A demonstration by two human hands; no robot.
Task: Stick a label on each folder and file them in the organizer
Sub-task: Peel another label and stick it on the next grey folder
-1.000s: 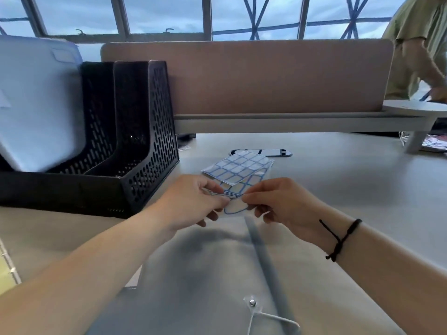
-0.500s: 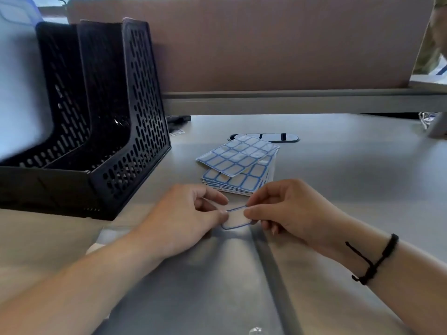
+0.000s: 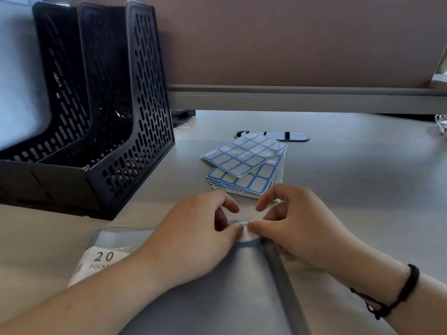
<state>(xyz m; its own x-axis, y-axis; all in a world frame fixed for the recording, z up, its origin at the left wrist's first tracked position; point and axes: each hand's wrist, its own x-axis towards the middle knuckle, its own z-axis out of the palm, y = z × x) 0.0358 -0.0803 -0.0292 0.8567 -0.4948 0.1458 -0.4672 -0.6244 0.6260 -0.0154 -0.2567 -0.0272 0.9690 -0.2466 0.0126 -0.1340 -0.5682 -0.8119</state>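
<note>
Both hands' grips, left hand (image 3: pixel 193 235) and right hand (image 3: pixel 297 228), pinched on the label (image 3: pixel 249 235) atop folder (image 3: pixel 229 286).

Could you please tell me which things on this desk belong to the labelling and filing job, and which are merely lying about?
Job:
- label under both hands
- grey folder
- label sheets
- black organizer

Lying about:
- desk cable port
- "20 pocket" packet
- crinkled wrapper

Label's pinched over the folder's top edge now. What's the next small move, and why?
Probably press the label flat. Both hands, left and right, hold it at the grey folder beside the spine, and it looks curved rather than stuck down.
</note>
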